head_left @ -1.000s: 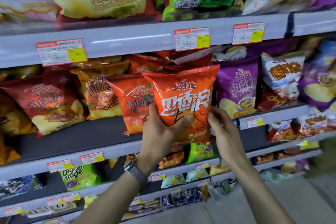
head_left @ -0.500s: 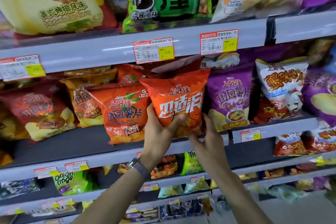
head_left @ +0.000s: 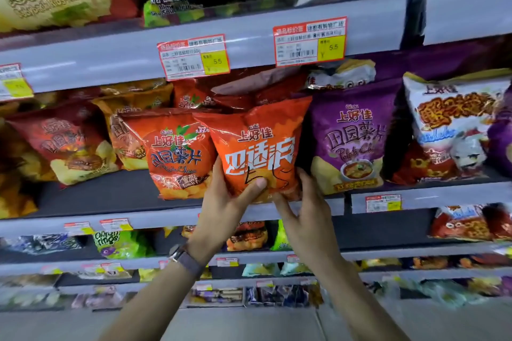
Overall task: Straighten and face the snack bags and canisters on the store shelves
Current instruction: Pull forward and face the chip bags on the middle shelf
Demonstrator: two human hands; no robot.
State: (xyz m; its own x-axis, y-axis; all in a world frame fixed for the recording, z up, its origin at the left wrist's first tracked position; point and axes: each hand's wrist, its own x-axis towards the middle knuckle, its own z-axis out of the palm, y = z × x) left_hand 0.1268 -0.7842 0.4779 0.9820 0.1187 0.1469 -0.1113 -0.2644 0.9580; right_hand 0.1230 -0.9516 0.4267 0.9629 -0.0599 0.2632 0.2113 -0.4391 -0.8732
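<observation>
An orange snack bag (head_left: 257,141) with white lettering stands upright at the front of the middle shelf (head_left: 97,219), its face toward me. My left hand (head_left: 227,202) grips its lower left corner, thumb across the front. My right hand (head_left: 302,210) holds its lower right corner from below, fingers partly behind the bag. To its left leans an orange tomato chip bag (head_left: 177,155); to its right stands a purple chip bag (head_left: 352,141). More red bags lie behind it, partly hidden.
Above runs a grey shelf edge (head_left: 83,55) with price tags (head_left: 194,57), carrying yellow and green bags. A dark red bag (head_left: 61,144) leans at the left, a white bag (head_left: 454,124) at the right. Lower shelves hold small snack packs. A watch is on my left wrist.
Both hands have carried the orange bag a little farther in toward the shelf, between the tomato bag and the purple bag. My view has moved closer and shifted rightward.
</observation>
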